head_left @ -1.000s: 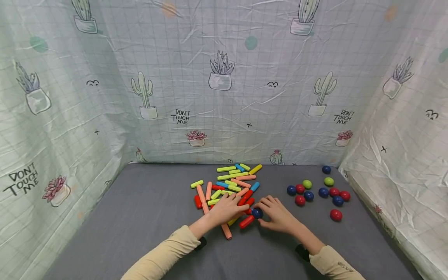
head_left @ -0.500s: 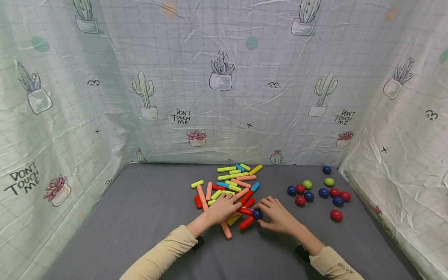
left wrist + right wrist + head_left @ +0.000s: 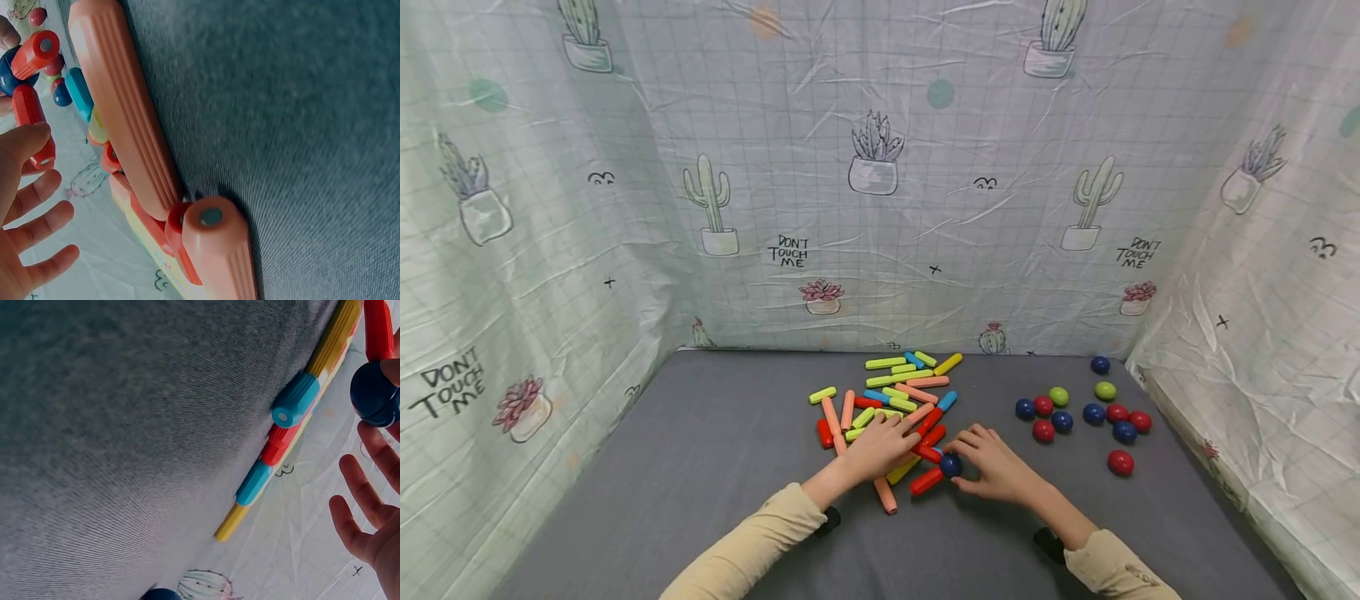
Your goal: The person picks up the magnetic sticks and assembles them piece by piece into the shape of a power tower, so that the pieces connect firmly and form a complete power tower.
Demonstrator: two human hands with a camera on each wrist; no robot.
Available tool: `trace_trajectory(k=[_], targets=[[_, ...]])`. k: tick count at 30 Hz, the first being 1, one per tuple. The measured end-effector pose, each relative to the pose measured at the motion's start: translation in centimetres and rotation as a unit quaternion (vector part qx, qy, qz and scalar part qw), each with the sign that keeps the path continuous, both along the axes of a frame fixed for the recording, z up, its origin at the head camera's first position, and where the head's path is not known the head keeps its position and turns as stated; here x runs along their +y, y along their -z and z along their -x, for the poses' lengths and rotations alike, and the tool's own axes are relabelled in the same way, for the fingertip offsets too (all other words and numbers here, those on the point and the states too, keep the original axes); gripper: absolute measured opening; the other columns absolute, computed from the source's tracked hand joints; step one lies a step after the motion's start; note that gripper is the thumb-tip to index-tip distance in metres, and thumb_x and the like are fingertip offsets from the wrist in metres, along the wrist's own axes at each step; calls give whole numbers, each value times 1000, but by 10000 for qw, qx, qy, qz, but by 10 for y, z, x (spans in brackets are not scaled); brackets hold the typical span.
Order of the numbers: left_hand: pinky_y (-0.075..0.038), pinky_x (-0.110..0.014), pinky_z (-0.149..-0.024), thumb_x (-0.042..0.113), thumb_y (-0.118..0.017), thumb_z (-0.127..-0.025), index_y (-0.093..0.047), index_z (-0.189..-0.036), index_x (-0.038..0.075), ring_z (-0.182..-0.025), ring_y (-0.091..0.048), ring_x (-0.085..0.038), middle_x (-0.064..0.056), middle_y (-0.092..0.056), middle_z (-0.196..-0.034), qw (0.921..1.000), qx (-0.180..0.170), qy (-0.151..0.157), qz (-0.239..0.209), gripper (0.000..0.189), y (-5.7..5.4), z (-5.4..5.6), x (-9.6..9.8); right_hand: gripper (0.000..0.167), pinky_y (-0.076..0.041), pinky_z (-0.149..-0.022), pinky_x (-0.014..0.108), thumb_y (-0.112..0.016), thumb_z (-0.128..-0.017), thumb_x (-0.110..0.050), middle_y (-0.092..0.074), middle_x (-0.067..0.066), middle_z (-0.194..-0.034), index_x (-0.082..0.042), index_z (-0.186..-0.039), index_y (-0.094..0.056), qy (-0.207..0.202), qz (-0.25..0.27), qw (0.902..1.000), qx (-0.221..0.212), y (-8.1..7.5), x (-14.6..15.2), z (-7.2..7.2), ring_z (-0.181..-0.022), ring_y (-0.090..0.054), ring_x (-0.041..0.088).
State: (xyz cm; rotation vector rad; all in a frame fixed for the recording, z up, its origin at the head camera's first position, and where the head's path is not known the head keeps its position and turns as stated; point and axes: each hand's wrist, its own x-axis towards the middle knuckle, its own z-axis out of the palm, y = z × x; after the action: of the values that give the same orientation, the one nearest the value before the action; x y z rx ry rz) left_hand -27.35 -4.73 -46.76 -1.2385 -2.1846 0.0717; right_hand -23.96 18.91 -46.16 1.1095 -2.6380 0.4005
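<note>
My right hand (image 3: 996,468) holds a dark blue ball (image 3: 951,465) between thumb and fingers, above the table's middle. Two red ribbed rods meet the ball. My left hand (image 3: 880,450) pinches one red rod (image 3: 30,119) between thumb and index finger, its other fingers spread. The second red rod (image 3: 927,481) sticks out from the ball toward the lower left, with a metallic dot on its free end in the left wrist view. Beneath and beyond my left hand lies a loose pile of coloured rods, partly hidden by it, with a salmon rod (image 3: 125,106) close by.
Lime, blue, yellow and salmon rods, among them a lime rod (image 3: 885,363), spread toward the back of the grey table (image 3: 722,467). At the right are several loose balls, including a red ball (image 3: 1121,462) and a green ball (image 3: 1105,390). A cactus-print curtain (image 3: 872,233) encloses the table.
The blue ball has dropped slightly toward me, and its second red rod has swung a little lower left. My left hand has shifted slightly left, baring more of the pinched rod.
</note>
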Motion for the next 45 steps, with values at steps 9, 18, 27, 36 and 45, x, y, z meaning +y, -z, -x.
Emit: trace_trajectory(k=[9,18,27,36,45], targets=[[-42,-25,-64,34,-62,-82,-61,-91,22,-71,-53,-13,4,-58,-79,9993,-248,-128,245,16,-3,-10,5,33,-35,-71,29,-71,-72,-33,-56,-10,-94,-22,-101,-60,39,-137,9999,-18,3,14,-8,-85,-41,7],[-36,-24,-60,29,-59,-85,-59,-88,22,-72,-52,-11,5,-55,-76,9984,-152,-229,495,8,-6,-23,2,33,-31,-66,27,-71,-70,-40,-54,-10,-86,-21,-95,-61,529,-543,9948,685,8,34,-25,-78,-39,8],[-33,-24,-63,31,-54,-88,-58,-87,23,-71,-46,-11,6,-55,-81,9962,-112,-178,848,9,-9,-35,2,36,-29,-63,33,-65,-71,-51,-45,-2,-79,-17,-84,-61,1139,-1259,9820,826,13,22,-39,-73,-35,16],[-36,-23,-63,32,-57,-86,-59,-89,23,-73,-49,-12,5,-56,-80,9952,-307,-263,887,9,-7,-33,3,45,-34,-61,34,-64,-70,-55,-50,5,-80,-12,-81,-61,1654,-1326,9734,864,16,-10,-37,-73,-41,21],[-39,-25,-66,31,-56,-86,-62,-89,24,-74,-51,-12,6,-60,-82,9955,-220,-354,856,10,-10,-35,4,48,-37,-64,34,-60,-72,-58,-51,5,-83,-11,-83,-61,1683,-1165,9782,351,16,-25,-43,-76,-43,20]])
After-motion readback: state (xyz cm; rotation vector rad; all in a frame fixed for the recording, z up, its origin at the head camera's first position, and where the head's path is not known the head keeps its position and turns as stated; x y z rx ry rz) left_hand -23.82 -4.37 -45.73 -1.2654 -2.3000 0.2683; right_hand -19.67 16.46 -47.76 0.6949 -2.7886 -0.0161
